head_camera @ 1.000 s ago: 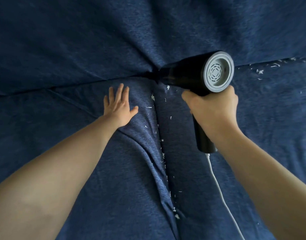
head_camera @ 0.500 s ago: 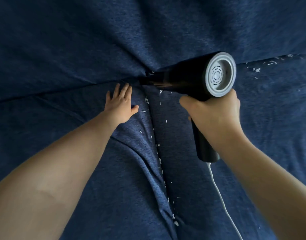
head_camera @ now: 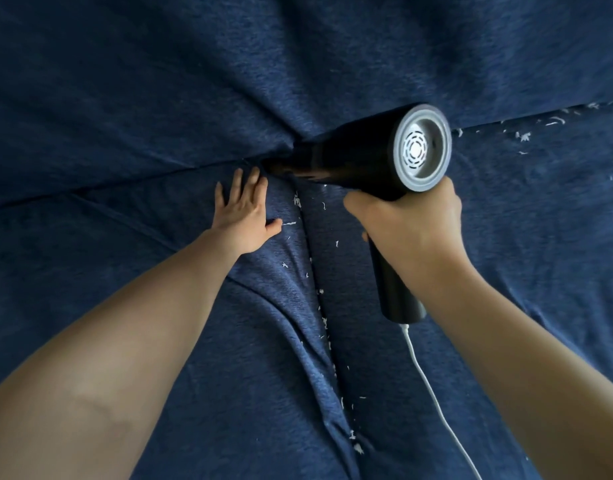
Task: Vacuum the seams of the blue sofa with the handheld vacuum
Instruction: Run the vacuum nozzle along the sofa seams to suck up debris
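Blue woven fabric fills everything I see: the blue sofa [head_camera: 132,84], its back cushion across the top and two seat cushions below, the left one rumpled into folds under my arm. Three seams meet near the middle of my view. One runs off to the left between the back and the left seat cushion, one runs off to the upper right, and the seam between the seat cushions [head_camera: 324,313] drops down from the meeting point toward me.

The handheld vacuum [head_camera: 364,157] is black with a round grey vented end cap facing me. Its barrel lies slanted, nozzle end pushed into the spot where the seams meet, the tip itself lost in the dark crease. Its handle points down toward me, and a white cord [head_camera: 433,393] trails from the handle's base to the bottom edge.

My right hand [head_camera: 412,223] is wrapped round the top of the handle just under the barrel, fingers curled tight about it. My left hand [head_camera: 244,211] lies flat on the left seat cushion, fingers straight and spread a little, fingertips close beside the nozzle, holding nothing.

White crumbs and flecks [head_camera: 321,292] lie scattered down the seam between the seat cushions and on both cushions beside it. More white flecks [head_camera: 554,121] sit along the upper right seam.
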A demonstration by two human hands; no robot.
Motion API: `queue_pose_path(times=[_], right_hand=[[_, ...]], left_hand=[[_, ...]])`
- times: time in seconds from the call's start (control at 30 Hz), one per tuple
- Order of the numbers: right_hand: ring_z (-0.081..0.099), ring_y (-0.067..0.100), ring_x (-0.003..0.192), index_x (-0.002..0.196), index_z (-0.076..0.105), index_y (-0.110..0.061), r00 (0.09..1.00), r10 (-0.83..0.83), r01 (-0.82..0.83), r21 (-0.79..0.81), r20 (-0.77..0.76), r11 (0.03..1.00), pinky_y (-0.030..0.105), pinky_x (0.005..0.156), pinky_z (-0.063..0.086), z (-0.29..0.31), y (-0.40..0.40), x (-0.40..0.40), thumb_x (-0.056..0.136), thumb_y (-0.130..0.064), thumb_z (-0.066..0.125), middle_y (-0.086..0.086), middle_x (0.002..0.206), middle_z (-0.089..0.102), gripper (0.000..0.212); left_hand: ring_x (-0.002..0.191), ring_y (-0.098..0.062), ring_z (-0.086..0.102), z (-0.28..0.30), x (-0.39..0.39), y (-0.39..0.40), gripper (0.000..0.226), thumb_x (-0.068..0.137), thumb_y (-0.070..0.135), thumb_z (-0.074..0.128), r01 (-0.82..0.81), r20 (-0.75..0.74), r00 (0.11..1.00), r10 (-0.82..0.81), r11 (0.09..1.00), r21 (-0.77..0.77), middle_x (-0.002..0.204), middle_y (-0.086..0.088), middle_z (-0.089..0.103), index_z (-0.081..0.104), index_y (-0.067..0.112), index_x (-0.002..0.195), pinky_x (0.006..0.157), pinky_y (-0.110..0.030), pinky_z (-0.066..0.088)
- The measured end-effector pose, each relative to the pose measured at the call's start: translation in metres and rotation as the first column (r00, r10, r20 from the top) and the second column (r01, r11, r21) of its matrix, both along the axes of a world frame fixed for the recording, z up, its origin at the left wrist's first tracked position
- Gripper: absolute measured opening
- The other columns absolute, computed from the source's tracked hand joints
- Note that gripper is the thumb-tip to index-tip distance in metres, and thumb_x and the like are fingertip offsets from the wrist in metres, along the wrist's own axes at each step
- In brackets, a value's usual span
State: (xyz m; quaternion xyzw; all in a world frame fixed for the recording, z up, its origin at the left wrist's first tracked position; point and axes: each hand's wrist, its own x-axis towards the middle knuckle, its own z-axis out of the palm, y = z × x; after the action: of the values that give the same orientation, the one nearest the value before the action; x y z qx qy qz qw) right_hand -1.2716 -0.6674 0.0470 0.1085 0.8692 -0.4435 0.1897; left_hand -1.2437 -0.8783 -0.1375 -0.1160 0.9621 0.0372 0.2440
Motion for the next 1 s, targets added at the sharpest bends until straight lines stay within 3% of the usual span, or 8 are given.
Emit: queue_pose_path(times=[0.2,0.43,0.67,0.83,1.0], right_hand=[[0.072,0.023,0.080,0.068,0.061,-0.016,1.000,-0.014,0.014,0.028,-0.002,1.000,0.036,0.079,0.060,-0.001,0.003,0.002,0.073,-0.028,0.076,0.000,0.067,0.071,0.019],[0.068,0.016,0.076,0.070,0.063,-0.016,0.995,-0.097,0.097,0.030,0.001,0.995,0.021,0.056,0.050,0.017,0.025,0.008,0.074,-0.029,0.077,-0.001,0.070,0.069,0.020],[0.069,0.021,0.078,0.069,0.061,-0.019,0.995,-0.094,0.094,0.014,0.041,0.995,0.028,0.064,0.054,0.027,0.032,0.024,0.073,-0.026,0.077,-0.002,0.070,0.068,0.018],[0.070,0.029,0.075,0.073,0.063,-0.010,0.990,-0.138,0.137,-0.041,-0.016,0.990,0.031,0.050,0.051,0.036,0.041,0.035,0.072,-0.020,0.076,0.010,0.070,0.069,0.016],[0.064,0.023,0.065,0.071,0.063,-0.009,0.996,-0.085,0.085,0.018,0.001,0.996,0.021,0.047,0.046,0.032,0.044,0.045,0.071,-0.022,0.076,0.008,0.064,0.067,0.018]], left_hand=[[0.148,-0.028,-0.012,0.000,-0.001,0.002,0.088,0.093,0.057,0.045,-0.004,0.017,1.000,0.005,1.000,-0.011,0.162,-0.004,-0.010,0.002,0.010,0.153,0.118,-0.056,0.000],[0.147,-0.029,-0.017,0.002,-0.001,-0.001,0.087,0.095,0.059,0.037,0.026,0.076,0.997,-0.023,0.999,-0.040,0.161,-0.004,-0.019,-0.006,0.012,0.154,0.118,-0.055,-0.001],[0.146,-0.029,-0.021,0.013,0.020,0.005,0.087,0.095,0.060,0.034,0.047,0.132,0.990,-0.044,0.999,-0.019,0.159,-0.006,-0.025,-0.014,0.017,0.153,0.118,-0.054,-0.003],[0.145,-0.029,-0.024,0.015,0.037,0.007,0.089,0.095,0.061,0.035,0.077,0.185,0.980,-0.070,0.997,-0.030,0.157,-0.006,-0.031,-0.018,0.018,0.152,0.118,-0.053,-0.003],[0.146,-0.029,-0.023,0.021,0.046,0.015,0.084,0.097,0.057,0.033,0.049,0.195,0.980,-0.045,0.999,-0.014,0.158,-0.005,-0.028,-0.016,0.018,0.153,0.119,-0.053,-0.004]])
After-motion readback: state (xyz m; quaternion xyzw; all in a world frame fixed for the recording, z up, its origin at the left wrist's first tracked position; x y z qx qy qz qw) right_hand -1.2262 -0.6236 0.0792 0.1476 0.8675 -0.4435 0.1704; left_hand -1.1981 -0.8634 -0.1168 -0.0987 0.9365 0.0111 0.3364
